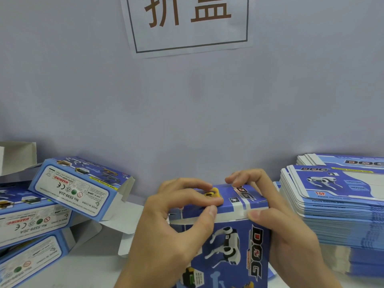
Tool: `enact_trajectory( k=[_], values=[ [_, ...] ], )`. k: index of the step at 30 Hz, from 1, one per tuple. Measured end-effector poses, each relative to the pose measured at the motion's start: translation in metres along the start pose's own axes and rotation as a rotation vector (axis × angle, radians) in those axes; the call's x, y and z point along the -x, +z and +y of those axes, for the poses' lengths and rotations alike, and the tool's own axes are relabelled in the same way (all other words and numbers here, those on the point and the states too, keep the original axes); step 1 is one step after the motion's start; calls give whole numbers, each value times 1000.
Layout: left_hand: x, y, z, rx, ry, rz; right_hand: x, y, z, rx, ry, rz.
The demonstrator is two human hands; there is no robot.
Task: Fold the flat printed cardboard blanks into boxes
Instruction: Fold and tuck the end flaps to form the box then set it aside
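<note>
At the near edge of the worktop (99, 265), low centre of the head view, stands a blue printed box (232, 242) with a robot dog and "DOG" lettering on its front panel. Both hands are on its top end. Left hand (176, 221): grip grasping the box, fingers curled over the top flap, thumb pressing the front edge where a white tuck strip shows. Right hand (276, 217): grip also grasping the box, fingers arched over the top at the far right corner, thumb on the same white strip. The flap looks almost seated, but the hands cover most of the seam, so hard to say.

Right of the box, just beside it, a tall stack of flat blanks (336, 202) lies on the worktop, top sheet showing the dog print and "TOP". Behind that stack, a second, lower pile of blanks (340, 161) sits against the wall (187, 104).

Left of the box, a heap of folded boxes (68, 190) lies tilted on one another, warning labels and "No.5599-20A" facing up, some end flaps open.

Above the box, on the wall, a white paper sign (187, 23) with brown characters in a dark frame.
</note>
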State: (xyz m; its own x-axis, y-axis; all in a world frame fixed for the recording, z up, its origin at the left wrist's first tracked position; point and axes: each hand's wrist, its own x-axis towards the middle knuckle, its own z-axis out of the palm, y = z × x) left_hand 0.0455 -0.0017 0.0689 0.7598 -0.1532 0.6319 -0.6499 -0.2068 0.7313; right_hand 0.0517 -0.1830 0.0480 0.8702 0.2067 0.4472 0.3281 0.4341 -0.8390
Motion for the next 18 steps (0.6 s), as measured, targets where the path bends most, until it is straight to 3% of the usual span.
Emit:
enact_trajectory(
  k=[2,6,18],
  values=[
    [0,-1,5,-264,148,51,1,2,0,2,0,-7],
    [-2,7,10,-476,269,7,-3,3,2,143,-63,46],
    [-7,9,0,-488,365,26,-1,4,2,293,-122,-32]
  ],
)
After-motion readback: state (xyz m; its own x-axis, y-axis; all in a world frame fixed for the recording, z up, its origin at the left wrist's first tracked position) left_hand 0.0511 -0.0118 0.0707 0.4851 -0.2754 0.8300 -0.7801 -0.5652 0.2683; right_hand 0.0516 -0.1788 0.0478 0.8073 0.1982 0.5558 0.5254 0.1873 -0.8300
